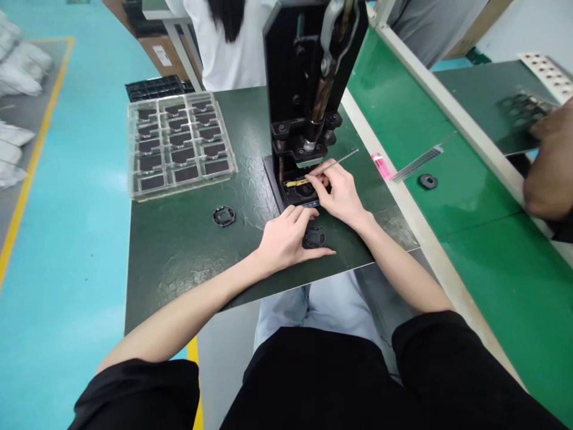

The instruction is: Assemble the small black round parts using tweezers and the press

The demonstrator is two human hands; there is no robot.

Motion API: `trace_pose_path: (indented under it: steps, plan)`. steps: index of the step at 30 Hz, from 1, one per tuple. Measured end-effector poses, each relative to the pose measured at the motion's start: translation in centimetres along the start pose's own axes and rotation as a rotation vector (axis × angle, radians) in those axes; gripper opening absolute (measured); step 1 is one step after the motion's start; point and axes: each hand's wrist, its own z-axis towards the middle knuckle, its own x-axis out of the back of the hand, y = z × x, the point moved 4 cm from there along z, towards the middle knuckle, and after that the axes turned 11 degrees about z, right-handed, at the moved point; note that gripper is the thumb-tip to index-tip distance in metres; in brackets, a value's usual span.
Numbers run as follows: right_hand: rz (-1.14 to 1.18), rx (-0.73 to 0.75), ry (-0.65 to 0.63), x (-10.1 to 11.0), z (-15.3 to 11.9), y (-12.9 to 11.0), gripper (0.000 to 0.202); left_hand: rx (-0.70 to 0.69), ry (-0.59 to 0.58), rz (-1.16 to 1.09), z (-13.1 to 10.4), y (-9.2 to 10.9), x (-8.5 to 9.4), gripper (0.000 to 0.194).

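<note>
My right hand [339,190] pinches a thin metal rod-like tool [347,157] over the black fixture [292,194] at the base of a hand press [298,71]. A yellow strip [295,182] lies across the fixture, its right end close to my right fingertips. My left hand [286,236] rests at the fixture's front edge, fingers bent and thumb stretched apart. Between that thumb and fingers, a round black part [314,237] lies on the table; whether the hand touches it I cannot tell. Another round black part [224,215] lies to the left.
A clear compartment tray [179,188] with black pieces stands at the table's back left. On the green surface to the right lie a black ring-shaped part [428,181], a grey strip [416,165] and a pink item [380,166]. People are behind the press and at the far right.
</note>
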Motion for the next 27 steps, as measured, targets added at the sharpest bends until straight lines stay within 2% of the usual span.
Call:
trace_pose_path:
  steps: [3,5,11,14,16,17,19,21,23,27]
  plan:
    - [0.003,0.016,0.010,0.1,0.0,-0.1,0.026,-0.071,-0.159,-0.104,0.3,-0.6,0.5,0.067]
    - [0.002,-0.001,0.001,0.1,-0.1,-0.1,0.026,-0.092,-0.225,-0.183,0.5,-1.1,0.7,0.059]
    - [0.027,-0.045,0.003,0.1,0.3,0.1,0.029,-0.065,-0.209,-0.269,0.5,-1.4,0.1,0.053]
    - [0.090,-0.071,0.157,1.8,0.1,-0.6,0.027,-0.043,-0.172,-0.280,0.4,-1.2,-0.3,0.051]
    - [0.114,-0.117,0.252,3.3,-1.0,-1.5,0.025,-0.030,-0.157,-0.292,0.2,-1.1,-0.4,0.052]
    - [0.118,-0.151,0.246,3.7,-1.9,-2.0,0.024,-0.022,-0.152,-0.302,0.2,-1.1,-0.5,0.052]
    - [0.122,-0.221,0.144,4.0,-4.1,-3.1,0.022,-0.009,-0.143,-0.322,0.1,-1.2,-0.5,0.054]
    - [0.117,-0.265,0.027,3.6,-6.4,-3.9,0.020,0.001,-0.135,-0.335,0.1,-1.2,-0.6,0.055]
    - [0.087,-0.265,-0.026,3.1,-8.1,-4.4,0.017,0.008,-0.131,-0.340,0.0,-1.3,-0.7,0.054]
    - [0.017,-0.201,-0.060,2.4,-8.6,-4.7,0.012,0.013,-0.131,-0.348,0.1,-1.3,-0.8,0.055]
